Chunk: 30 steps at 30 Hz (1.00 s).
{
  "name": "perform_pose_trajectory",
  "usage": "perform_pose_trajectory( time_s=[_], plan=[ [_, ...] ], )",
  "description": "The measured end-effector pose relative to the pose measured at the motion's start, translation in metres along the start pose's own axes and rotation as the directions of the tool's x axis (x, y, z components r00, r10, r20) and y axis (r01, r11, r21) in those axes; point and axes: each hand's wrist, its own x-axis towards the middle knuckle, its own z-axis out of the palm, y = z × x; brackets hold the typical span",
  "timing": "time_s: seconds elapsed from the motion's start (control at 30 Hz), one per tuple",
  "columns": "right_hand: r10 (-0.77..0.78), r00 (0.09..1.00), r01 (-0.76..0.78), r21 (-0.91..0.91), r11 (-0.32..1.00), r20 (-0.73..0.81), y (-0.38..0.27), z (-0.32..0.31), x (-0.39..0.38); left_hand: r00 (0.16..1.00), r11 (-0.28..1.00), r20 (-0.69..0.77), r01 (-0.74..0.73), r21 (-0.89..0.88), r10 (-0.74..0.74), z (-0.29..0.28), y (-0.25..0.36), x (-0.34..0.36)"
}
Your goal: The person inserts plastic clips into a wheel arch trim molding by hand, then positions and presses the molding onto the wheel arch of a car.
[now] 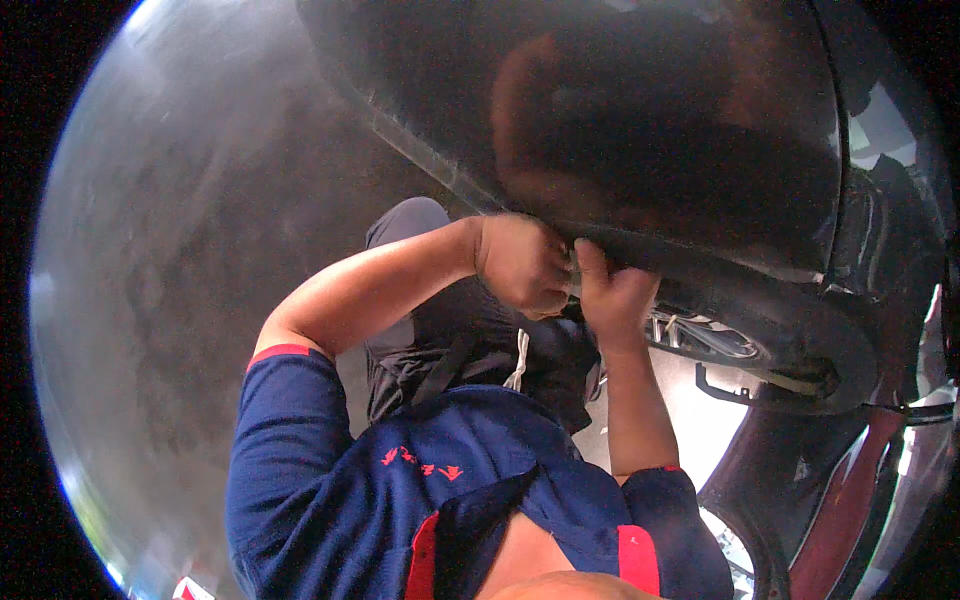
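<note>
A dark, glossy car body panel (670, 130) fills the upper right and mirrors blurred shapes. Both of my hands are close together at its lower edge. My left hand (527, 265) is closed, its fingers curled toward the other hand; whatever they grip is too small to make out. Just to its right is my right hand (617, 298), thumb pointing up against the panel's underside and the other fingers curled. What lies between the hands is mostly hidden by the fingers and the panel's shadow.
A car wheel (705, 336) with pale spokes sits right of my hands. Below it, a dark bracket-like piece (720, 385) juts out over a bright patch. A dark red glossy strip (850, 490) runs down the lower right. Grey floor (190, 230) stretches along the left.
</note>
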Motion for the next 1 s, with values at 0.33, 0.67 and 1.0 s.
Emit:
perform_pose_trajectory(
  time_s=[0.33,0.67,1.0],
  plan=[
    [0.022,0.997,-0.021,-0.01,1.0,0.077,-0.016,-0.02,0.027,0.995,0.994,0.018,0.094,-0.052,-0.093,-0.016,-0.015,0.014],
    [0.13,0.986,-0.124,0.061,0.99,-0.103,-0.035,-0.073,0.024,0.992,0.992,0.047,0.112,0.062,-0.115,-0.027,-0.013,0.067],
    [0.055,0.979,-0.055,0.005,0.998,-0.197,-0.018,-0.084,0.028,0.874,0.884,0.225,0.459,-0.088,-0.432,-0.037,-0.005,0.099]
  ],
)
